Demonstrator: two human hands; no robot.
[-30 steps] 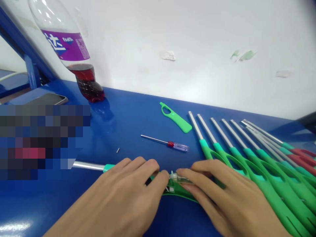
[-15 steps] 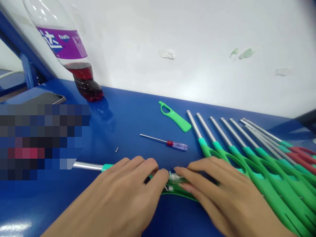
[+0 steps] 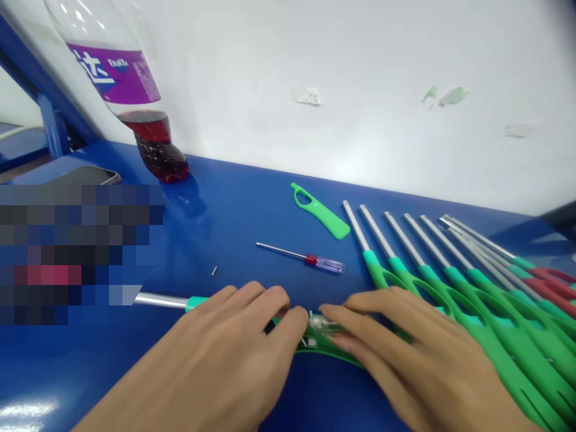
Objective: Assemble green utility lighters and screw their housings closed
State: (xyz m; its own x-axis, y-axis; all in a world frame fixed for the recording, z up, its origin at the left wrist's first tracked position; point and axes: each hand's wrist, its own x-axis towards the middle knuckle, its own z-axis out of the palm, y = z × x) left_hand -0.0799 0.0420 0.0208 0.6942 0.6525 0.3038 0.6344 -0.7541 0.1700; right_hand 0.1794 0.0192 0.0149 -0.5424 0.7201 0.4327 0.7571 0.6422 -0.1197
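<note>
A green long-nosed lighter [image 3: 315,345] lies opened on the blue table [image 3: 234,222], its metal tube [image 3: 157,299] pointing left. My left hand [image 3: 225,354] presses down on the lighter's front part, fingers curled over it. My right hand [image 3: 405,354] pinches a small clear insert [image 3: 321,325] sitting in the open green body. The two hands' fingertips almost meet at the middle of the lighter. A small screwdriver [image 3: 310,260] with a clear handle and red collar lies just beyond the hands. A loose green cover piece [image 3: 320,211] rests farther back.
A row of several assembled green lighters [image 3: 450,282] fans out at the right, with red-handled ones [image 3: 544,285] behind. A tiny screw [image 3: 215,270] lies left of the screwdriver. A purple-labelled Fanta bottle [image 3: 130,90] leans at the back left, a phone [image 3: 87,176] beside it.
</note>
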